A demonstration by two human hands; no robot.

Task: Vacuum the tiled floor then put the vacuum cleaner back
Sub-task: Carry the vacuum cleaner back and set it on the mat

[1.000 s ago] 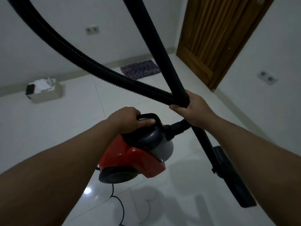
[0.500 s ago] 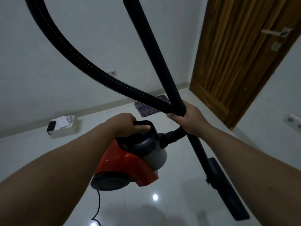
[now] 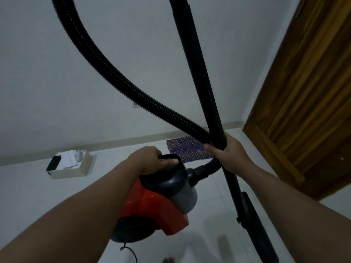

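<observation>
The view has tilted up toward the wall and door [image 3: 303, 103]. The vacuum cleaner [image 3: 157, 204] stays lifted off the tiled floor [image 3: 28, 190]; the left hand [image 3: 152, 160] grips its handle, the right hand [image 3: 228, 152] clamps wand [image 3: 197, 63] and hose [image 3: 106, 67] together, likely carrying it away.

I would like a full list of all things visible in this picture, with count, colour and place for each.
vacuum cleaner body: 1, red and dark grey, lifted, centre
hose: 1, black, ribbed, loops up left
wand: 1, black, crosses the hose
floor nozzle: 1, black, lower right
power cord: 1, black, hangs below body
mat: 1, purple patterned, near door
box: 1, beige, by wall, left
door: 1, brown wood, right
floor: white tiles
left hand: on body's handle
right hand: around wand and hose
</observation>
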